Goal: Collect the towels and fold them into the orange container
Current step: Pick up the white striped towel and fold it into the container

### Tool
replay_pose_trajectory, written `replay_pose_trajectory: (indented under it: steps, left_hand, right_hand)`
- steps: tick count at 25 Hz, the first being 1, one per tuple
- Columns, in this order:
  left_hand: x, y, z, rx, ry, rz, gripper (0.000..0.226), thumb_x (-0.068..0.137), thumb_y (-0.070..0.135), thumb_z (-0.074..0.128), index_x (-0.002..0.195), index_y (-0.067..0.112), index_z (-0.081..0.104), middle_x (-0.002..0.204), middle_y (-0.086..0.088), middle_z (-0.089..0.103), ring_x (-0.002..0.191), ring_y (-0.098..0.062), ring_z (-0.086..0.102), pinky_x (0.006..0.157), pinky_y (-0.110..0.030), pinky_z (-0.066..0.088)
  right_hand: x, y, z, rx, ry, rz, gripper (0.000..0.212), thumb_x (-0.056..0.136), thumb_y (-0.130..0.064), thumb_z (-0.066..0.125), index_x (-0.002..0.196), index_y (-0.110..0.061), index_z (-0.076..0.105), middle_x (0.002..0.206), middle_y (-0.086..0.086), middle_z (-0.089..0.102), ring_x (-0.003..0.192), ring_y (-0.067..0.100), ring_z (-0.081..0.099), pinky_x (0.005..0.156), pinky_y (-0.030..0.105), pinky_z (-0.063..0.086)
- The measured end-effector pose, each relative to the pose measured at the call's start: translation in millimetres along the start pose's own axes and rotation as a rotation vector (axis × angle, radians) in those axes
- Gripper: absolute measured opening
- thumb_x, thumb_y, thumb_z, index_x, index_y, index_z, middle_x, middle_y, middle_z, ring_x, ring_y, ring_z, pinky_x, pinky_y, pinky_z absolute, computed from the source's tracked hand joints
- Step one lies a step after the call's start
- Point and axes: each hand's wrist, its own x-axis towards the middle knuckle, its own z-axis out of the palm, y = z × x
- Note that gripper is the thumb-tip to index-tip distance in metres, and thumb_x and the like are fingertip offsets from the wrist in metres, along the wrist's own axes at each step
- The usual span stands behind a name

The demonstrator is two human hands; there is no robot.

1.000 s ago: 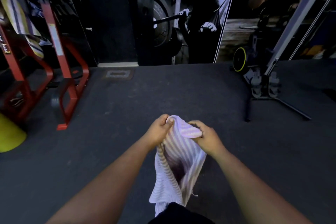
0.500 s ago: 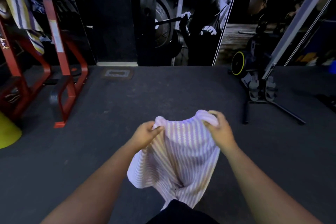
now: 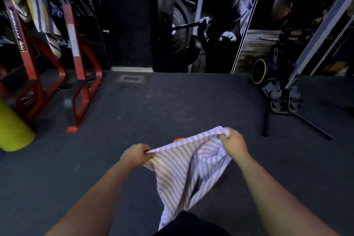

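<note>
Left hand: the left hand (image 3: 136,154) pinches one upper corner of the striped towel (image 3: 186,170), fingers curled round the cloth edge.
Right hand: the right hand (image 3: 234,144) grips the opposite upper corner, bunched in a closed fist, and sits higher and farther forward than the left.
Striped towel: white with pale purple stripes, held in the air between both hands in front of the person; the top edge is stretched taut and slanted, the rest hangs down in loose folds towards the person's dark clothing at the bottom edge of the view.
Orange container: only a small orange sliver (image 3: 179,139) shows just above the towel's top edge, on the floor behind the cloth; its shape cannot be told.
Second towel: a yellow, white and purple striped towel (image 3: 41,15) hangs over the red frame (image 3: 76,48) at the upper left, well apart from the hands.
Floor: dark rubber flooring (image 3: 172,101) under everything.
Other items: a yellow cylinder (image 3: 13,130) at the left edge beside the red frame; a black stand with a yellow-rimmed wheel (image 3: 258,72) at the right; a wall mural of a lifter (image 3: 220,25) behind.
</note>
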Motion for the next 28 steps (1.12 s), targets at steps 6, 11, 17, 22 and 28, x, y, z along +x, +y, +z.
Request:
replay_pose_trajectory:
  steps: [6,11,17,22,28]
  left_hand:
    - [-10,0,8,-0.462,0.235,-0.325,0.054,0.086,0.053,0.074,0.06,0.017,0.043,0.053,0.003,0.042,0.053,-0.017,0.044,0.051,-0.03,0.036]
    - [-6,49,7,-1.245,0.131,-0.338,0.027,0.091,0.033,0.077,0.085,0.009,0.065,0.076,-0.011,0.061,0.06,-0.025,0.061,0.048,-0.045,0.058]
    - [-9,93,13,-1.494,-0.148,-0.097,0.019,0.105,0.004,0.047,0.103,0.002,0.065,0.09,-0.017,0.069,0.073,-0.024,0.07,0.07,-0.039,0.059]
    - [-17,108,21,-1.405,-0.104,-0.075,0.017,0.096,-0.002,0.062,0.111,-0.008,0.068,0.095,-0.021,0.07,0.076,-0.025,0.068,0.065,-0.03,0.058]
    - [-22,129,22,-1.626,-0.016,-0.216,0.018,0.094,-0.008,0.063,0.11,-0.015,0.066,0.078,-0.017,0.072,0.058,-0.019,0.07,0.054,-0.026,0.057]
  right_hand:
    - [9,24,2,0.147,0.124,0.366,0.023,0.096,-0.03,0.051,0.087,-0.013,0.063,0.094,0.015,0.071,0.091,0.038,0.067,0.077,0.039,0.053]
    - [-1,23,12,0.296,-0.006,0.401,0.028,0.093,-0.021,0.067,0.108,-0.008,0.047,0.094,0.007,0.058,0.092,0.028,0.061,0.075,0.031,0.044]
    - [-23,7,26,0.546,0.015,0.072,0.025,0.097,-0.012,0.065,0.073,-0.008,0.059,0.065,-0.013,0.069,0.064,0.0,0.06,0.063,0.023,0.045]
    - [-29,1,44,0.646,-0.097,0.052,0.026,0.097,-0.027,0.065,0.074,-0.021,0.073,0.067,-0.003,0.065,0.066,0.012,0.054,0.065,0.039,0.045]
    - [-50,-33,47,0.741,-0.326,-0.026,0.014,0.092,-0.031,0.074,0.102,-0.023,0.08,0.101,0.0,0.079,0.093,0.014,0.071,0.078,0.038,0.057]
